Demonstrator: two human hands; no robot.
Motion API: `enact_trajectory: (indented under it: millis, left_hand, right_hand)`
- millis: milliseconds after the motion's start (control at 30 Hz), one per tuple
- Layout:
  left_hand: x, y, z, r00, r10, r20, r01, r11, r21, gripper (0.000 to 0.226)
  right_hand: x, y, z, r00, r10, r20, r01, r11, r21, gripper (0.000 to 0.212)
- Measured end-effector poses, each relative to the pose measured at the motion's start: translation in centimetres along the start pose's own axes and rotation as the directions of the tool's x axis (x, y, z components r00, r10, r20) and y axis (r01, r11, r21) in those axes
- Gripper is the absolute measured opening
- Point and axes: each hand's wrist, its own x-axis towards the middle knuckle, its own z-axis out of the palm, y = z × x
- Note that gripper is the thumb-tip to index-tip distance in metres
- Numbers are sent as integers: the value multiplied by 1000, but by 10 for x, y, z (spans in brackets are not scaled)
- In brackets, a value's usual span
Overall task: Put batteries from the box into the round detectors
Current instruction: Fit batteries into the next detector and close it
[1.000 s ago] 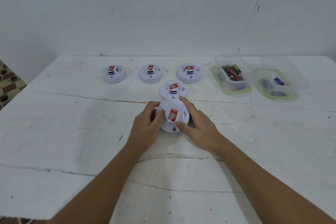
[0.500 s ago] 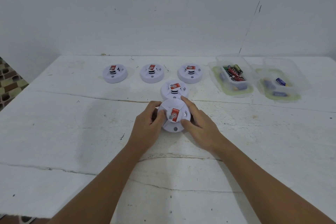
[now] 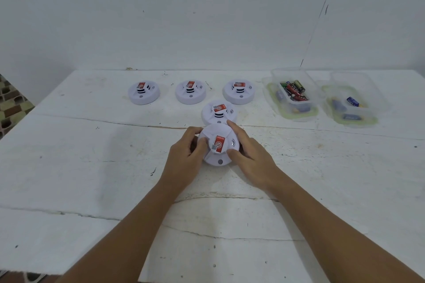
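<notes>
Near the middle of the white table point(image 3: 92, 167), from the head view, gripped the nearest detector point(image 3: 218, 131) with both hands: left hand point(image 3: 184, 156) curled round its left rim with the thumb laid on top, right hand point(image 3: 250, 156) curled round the right rim, forefinger along the far edge and thumb pressed on the near side. Held it face up, low over the tabletop (resting or slightly lifted, impossible to tell). Sat just in front of a second detector point(image 3: 219, 111), touching it or nearly so. Farther back, a row of three: left detector point(image 3: 143, 92), middle detector point(image 3: 190, 92), right detector point(image 3: 239, 91), each apart from the next. Found the batteries point(image 3: 293, 89) lying in the clear box point(image 3: 296, 117) at the right rear, well away from both hands; beside that, a second clear box point(image 3: 354, 122) with a few blue cells point(image 3: 353, 101). Judged as the opening step: probably twisting or turning the casing to reach the battery bay, with no battery yet in hand. Risked knocking the second detector, given so little room between the two; risked also a slip of the smooth domed casing under a twist from rim-only fingertips, or a snapped catch from forcing it the wrong way. Read little: a red-and-white sticker point(image 3: 219, 143) on top of each detector, with a round emblem and what looked like a small code square, lettering too small to make out; battery brands likewise unreadable.
</notes>
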Motion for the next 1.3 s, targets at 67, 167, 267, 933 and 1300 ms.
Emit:
enact_trajectory:
  millis: [67, 167, 267, 933, 1300]
  left_hand:
    - [0, 0, 0, 1000, 1, -1, -1, 1000, 2, 17]
    - [1, 0, 0, 1000, -4, -1, 4, 1000, 3, 17]
    - [1, -2, 0, 1000, -2, -2, 2, 1000, 15, 17]
    - [0, 0, 1, 1000, -5, -8, 5, 1000, -2, 17]
    - [1, -3, 1, 1000, -2, -4, 2, 1000, 4, 18]
  right_hand:
    - [0, 0, 0, 1000, -2, -1, 2, 1000, -4, 65]
    - [1, 0, 0, 1000, 6, -7, -6, 1000, -3, 65]
    - [1, 0, 1, 1000, 2, -4, -2, 1000, -6, 65]
    - [1, 0, 1, 1000, -10, -3, 10, 1000, 3, 67]
    - [2, 2, 3, 1000, -14, -5, 14, 1000, -2, 68]
